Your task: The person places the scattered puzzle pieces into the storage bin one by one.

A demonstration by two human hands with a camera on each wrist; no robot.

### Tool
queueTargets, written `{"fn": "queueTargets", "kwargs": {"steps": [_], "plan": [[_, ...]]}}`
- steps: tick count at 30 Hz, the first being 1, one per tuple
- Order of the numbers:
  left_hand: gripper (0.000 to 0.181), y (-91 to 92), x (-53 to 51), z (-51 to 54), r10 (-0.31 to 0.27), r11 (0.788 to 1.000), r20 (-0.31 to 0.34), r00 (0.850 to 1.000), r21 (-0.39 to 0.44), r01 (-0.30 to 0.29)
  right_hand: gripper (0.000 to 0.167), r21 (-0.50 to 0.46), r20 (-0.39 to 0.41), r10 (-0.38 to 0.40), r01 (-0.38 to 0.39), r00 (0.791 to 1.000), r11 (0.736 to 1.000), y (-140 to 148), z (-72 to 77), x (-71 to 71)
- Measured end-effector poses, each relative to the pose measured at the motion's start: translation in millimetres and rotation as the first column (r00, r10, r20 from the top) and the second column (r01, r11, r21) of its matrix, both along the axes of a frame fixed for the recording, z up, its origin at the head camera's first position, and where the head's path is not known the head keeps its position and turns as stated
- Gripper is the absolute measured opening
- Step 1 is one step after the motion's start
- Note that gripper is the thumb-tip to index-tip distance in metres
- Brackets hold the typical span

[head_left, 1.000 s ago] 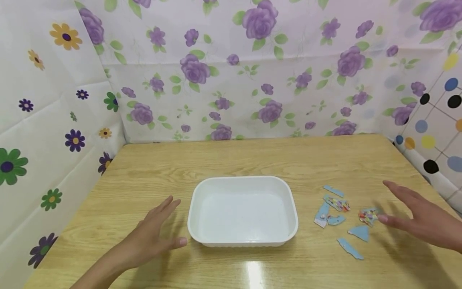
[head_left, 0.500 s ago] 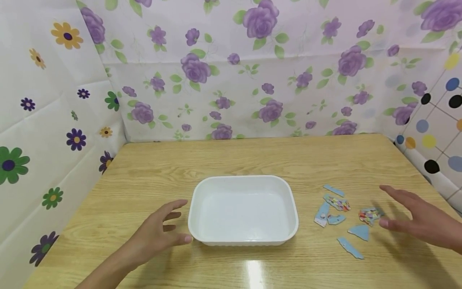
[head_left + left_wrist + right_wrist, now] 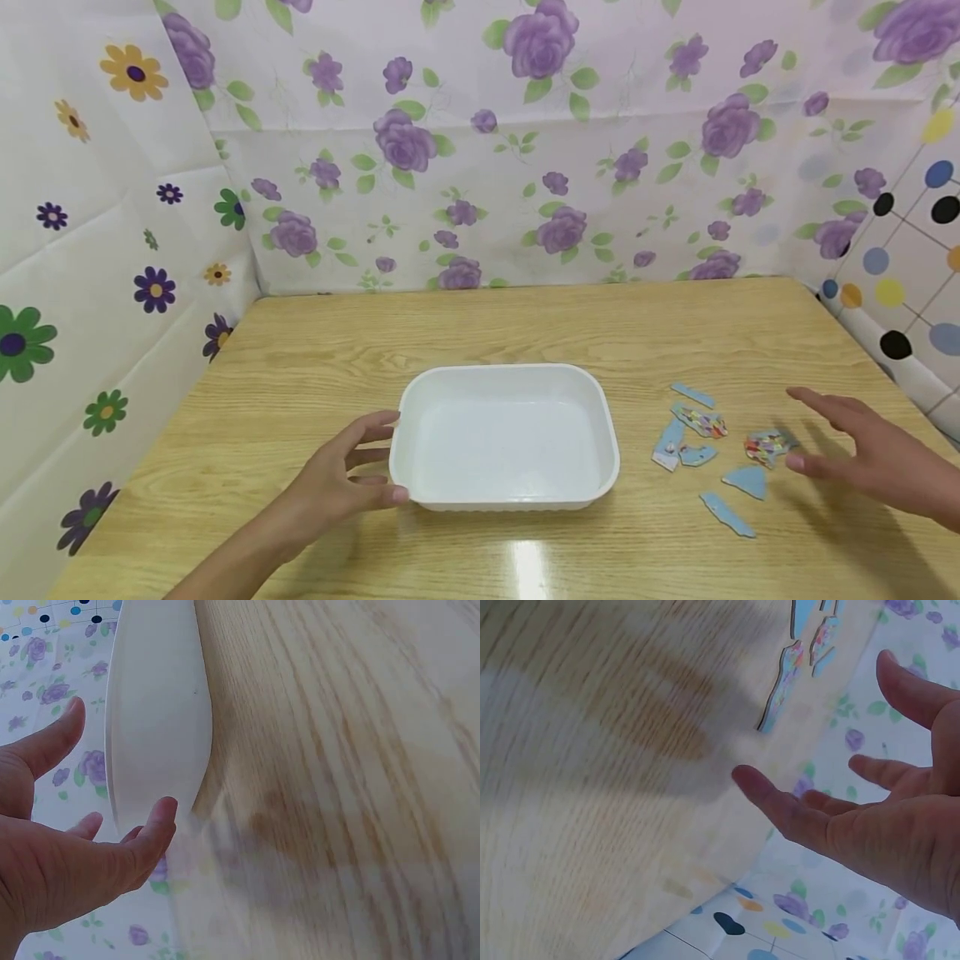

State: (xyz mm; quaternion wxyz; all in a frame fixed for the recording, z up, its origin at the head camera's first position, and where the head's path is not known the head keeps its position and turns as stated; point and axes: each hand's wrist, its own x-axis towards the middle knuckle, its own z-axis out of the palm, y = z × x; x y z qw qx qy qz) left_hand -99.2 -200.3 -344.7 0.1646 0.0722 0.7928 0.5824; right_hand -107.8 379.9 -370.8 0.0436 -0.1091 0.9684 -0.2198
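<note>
A white rectangular tray (image 3: 506, 446) with rounded corners stands mid-table in the head view. At its left side is my left hand (image 3: 333, 475), fingers and thumb spread and bent a little; whether they touch the rim cannot be told. The left wrist view shows the tray's outer wall (image 3: 157, 705) beyond that hand (image 3: 82, 855). On the right, my right hand (image 3: 877, 458) hovers with spread fingers, holding nothing. Closest to its thumb lies a jagged, multicoloured flat piece (image 3: 767, 448). The right wrist view shows the hand (image 3: 877, 817) above the table, apart from the pieces (image 3: 784, 686).
Several light-blue flat pieces lie right of the tray, among them a triangular piece (image 3: 747, 482), a long strip (image 3: 727, 515) and a multicoloured one (image 3: 701, 421). The wooden table (image 3: 525, 325) meets a flowered cloth (image 3: 480, 192) behind and patterned cloths at both sides.
My left hand has moved right, up to the tray's left edge, its fingers bending slightly. My right hand has barely shifted. Tray and pieces have stayed in place.
</note>
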Motion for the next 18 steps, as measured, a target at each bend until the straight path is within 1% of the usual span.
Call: {"fn": "queueTargets", "kwargs": {"steps": [4,6,10,13,16,18], "plan": [[0.083,1.4,0.6,-3.0,-0.012,0.998,0.036,0.999,0.059,0.010,0.079,-0.048,0.031,-0.001,0.003,1.000,0.999,3,-0.6,-1.5],[0.083,1.7,1.1,-4.0,-0.011,0.997,0.054,0.998,0.072,0.007,0.079,-0.081,0.050,-0.007,0.011,0.999,0.997,5,-1.0,-2.2],[0.082,2.6,1.1,-5.3,0.015,0.998,0.060,0.998,0.059,-0.019,0.082,-0.168,0.121,-0.028,0.048,0.992,0.985,10,-2.4,-3.3],[0.082,3.1,0.8,-5.8,0.029,0.999,0.058,0.998,0.038,-0.031,0.083,-0.211,0.153,-0.036,0.068,0.988,0.975,11,-4.8,-3.5],[0.083,3.6,0.2,-6.8,0.029,0.999,0.060,0.998,0.034,-0.031,0.084,-0.216,0.158,-0.038,0.072,0.987,0.974,13,-7.6,-3.9],[0.083,4.2,-0.2,-7.6,0.027,0.999,0.064,0.998,0.035,-0.029,0.084,-0.215,0.146,-0.032,0.063,0.989,0.975,16,-9.5,-5.2]]}}
